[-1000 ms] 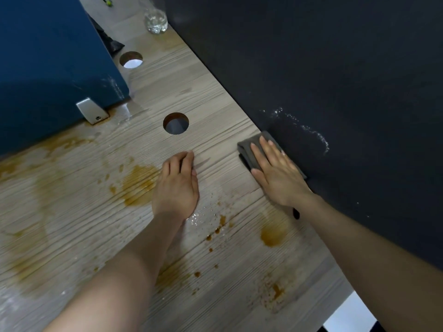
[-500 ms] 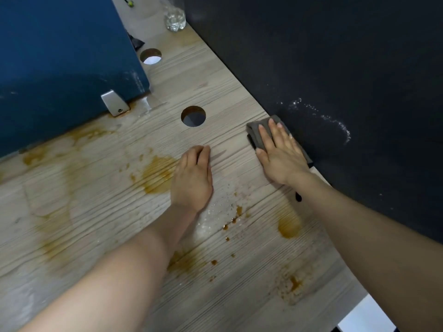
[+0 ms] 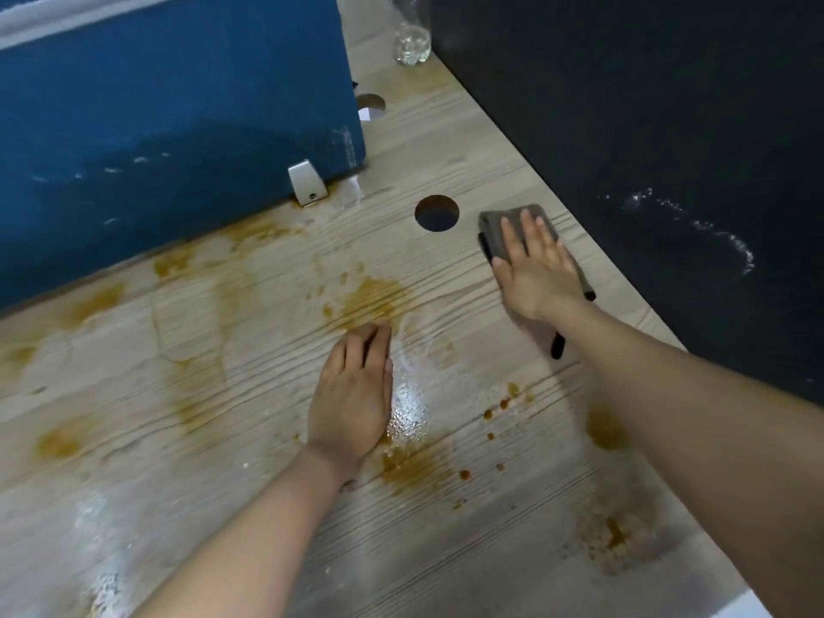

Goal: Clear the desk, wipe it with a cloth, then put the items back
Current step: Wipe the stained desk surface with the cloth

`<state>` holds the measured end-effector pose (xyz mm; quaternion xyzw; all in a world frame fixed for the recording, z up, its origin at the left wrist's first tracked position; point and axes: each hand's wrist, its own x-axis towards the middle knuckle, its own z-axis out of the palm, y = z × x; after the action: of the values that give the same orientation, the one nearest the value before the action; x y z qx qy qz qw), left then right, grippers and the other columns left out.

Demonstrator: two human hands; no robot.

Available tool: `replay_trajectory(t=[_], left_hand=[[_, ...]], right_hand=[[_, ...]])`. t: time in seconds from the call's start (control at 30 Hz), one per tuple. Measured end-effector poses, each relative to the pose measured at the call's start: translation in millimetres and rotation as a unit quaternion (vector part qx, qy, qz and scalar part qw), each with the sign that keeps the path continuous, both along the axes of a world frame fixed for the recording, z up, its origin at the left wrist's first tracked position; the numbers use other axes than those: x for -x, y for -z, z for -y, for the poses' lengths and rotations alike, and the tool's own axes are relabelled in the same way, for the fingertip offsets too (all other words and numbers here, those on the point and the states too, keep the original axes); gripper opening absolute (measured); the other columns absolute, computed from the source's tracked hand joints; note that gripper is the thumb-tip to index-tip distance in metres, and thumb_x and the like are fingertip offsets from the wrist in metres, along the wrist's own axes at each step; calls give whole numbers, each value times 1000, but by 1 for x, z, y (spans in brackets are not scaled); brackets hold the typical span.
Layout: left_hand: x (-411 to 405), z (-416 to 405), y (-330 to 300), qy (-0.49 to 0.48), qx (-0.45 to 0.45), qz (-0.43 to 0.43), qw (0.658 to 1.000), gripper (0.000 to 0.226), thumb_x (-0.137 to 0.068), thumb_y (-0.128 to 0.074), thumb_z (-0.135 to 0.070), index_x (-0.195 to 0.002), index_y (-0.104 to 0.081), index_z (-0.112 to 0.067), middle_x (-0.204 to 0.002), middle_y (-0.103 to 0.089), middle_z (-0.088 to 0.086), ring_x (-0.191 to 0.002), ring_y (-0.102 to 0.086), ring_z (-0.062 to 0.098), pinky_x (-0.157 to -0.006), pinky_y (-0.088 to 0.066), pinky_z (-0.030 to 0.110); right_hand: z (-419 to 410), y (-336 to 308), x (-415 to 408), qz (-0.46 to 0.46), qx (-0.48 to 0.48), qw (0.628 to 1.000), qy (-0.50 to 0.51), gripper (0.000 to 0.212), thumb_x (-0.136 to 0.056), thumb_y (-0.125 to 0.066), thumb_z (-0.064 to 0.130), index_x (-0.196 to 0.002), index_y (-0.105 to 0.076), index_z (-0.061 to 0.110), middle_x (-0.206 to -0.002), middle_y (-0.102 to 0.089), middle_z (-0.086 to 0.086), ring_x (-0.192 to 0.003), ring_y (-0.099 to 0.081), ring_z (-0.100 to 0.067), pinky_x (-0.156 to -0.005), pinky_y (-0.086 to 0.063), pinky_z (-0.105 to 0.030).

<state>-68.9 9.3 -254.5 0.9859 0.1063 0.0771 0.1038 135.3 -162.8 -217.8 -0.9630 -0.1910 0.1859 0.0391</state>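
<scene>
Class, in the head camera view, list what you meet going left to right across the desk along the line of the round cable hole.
Blue partition → metal bracket → cable hole → grey cloth under the right hand → black panel.

One head-worn camera looks steeply down, close over the desk (image 3: 446, 550), facing its back partitions

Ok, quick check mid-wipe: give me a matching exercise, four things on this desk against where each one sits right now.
Things:
1. cloth
2. left hand
3. glass
4. metal bracket

Places:
A. far end of the desk, beside the dark wall
B. foot of the blue partition
C. flat on the wood beside a wet patch
D. under the right hand, near the round hole

Pairs: 1-D, 2-C, 3-A, 4-B
</scene>
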Motion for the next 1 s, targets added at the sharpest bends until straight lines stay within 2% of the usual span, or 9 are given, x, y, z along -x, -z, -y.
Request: replay_trajectory(t=[0.07, 0.2, 0.3, 0.47, 0.6, 0.73, 0.8, 0.9, 1.0], left_hand=[[-2, 0, 0, -2, 0, 2, 1000, 47, -98, -30, -26, -139, -41, -5, -128, -48, 9, -116, -39, 23, -103, -35, 33], [-1, 0, -3, -7, 2, 0, 1000, 48, -97, -31, -26, -138, -43, -5, -127, -50, 9, -115, -40, 22, -101, -38, 32], [0, 0, -3, -3, 4, -8, 1000, 48, -98, -30, -27, -139, -42, -5, -128, -49, 8, -116, -39, 22, -102, -39, 33], [0, -1, 0, -4, -7, -3, 1000, 47, -99, -29, -26, -139, -41, -6, -127, -49, 7, -114, -39, 21, -102, -39, 32], [-1, -1, -2, 1, -4, -9, 1000, 46, -98, -32, -25, -139, -41, -5, -127, -49, 8, -115, -39, 22, -103, -37, 32], [-1, -1, -4, -5, 17, -18, 1000, 48, -97, -29, -27, -138, -42, -6, -127, -50, 9, -115, -39, 21, -102, -39, 33], [-2, -1, -3, -7, 10, -15, 1000, 48, -97, -29, -27, -138, -42, -6, -127, -51, 9, -113, -38, 21, -101, -39, 33], [-2, -2, -3, -4, 13, -18, 1000, 47, -97, -29, -26, -138, -42, -6, -128, -50, 8, -113, -37, 21, -101, -39, 33], [-1, -3, -2, 0, 27, -26, 999, 47, -98, -29, -25, -141, -37, -7, -132, -46, 8, -117, -35, 22, -104, -35, 33]], right_hand=[[-12, 2, 10, 22, -8, 1000, 3, 57, -101, -10, 41, -148, 16, 24, -155, 25, -4, -143, 21, -19, -115, 11, -37], [-48, 4, 77, 11, -50, 991, -125, 57, -102, -12, 41, -147, 20, 27, -152, 31, -1, -140, 28, -16, -111, 17, -33], [-45, 2, 63, -1, -43, 983, -178, 55, -102, -12, 42, -147, 17, 30, -153, 29, 3, -141, 25, -13, -113, 13, -33], [-39, 3, 3, 15, -10, 1000, -20, 56, -101, -12, 40, -149, 15, 27, -155, 24, -2, -143, 21, -17, -115, 9, -37], [-59, 6, 59, 25, -31, 995, -95, 56, -101, -10, 41, -147, 19, 27, -152, 30, -3, -140, 26, -18, -112, 15, -36], [-52, 2, 74, -27, -48, 981, -184, 56, -102, -15, 41, -147, 17, 34, -152, 31, 6, -140, 25, -10, -112, 16, -31], [-43, 2, 48, -15, -34, 985, -167, 55, -102, -16, 42, -148, 14, 34, -153, 28, 6, -141, 22, -11, -113, 12, -33], [-32, 2, 15, 10, -8, 998, -55, 56, -102, -15, 42, -150, 12, 30, -156, 23, 1, -143, 19, -15, -115, 9, -35], [-37, 5, 27, 25, -4, 999, -25, 56, -102, -14, 41, -150, 13, 28, -156, 24, -2, -143, 20, -17, -114, 11, -35]])
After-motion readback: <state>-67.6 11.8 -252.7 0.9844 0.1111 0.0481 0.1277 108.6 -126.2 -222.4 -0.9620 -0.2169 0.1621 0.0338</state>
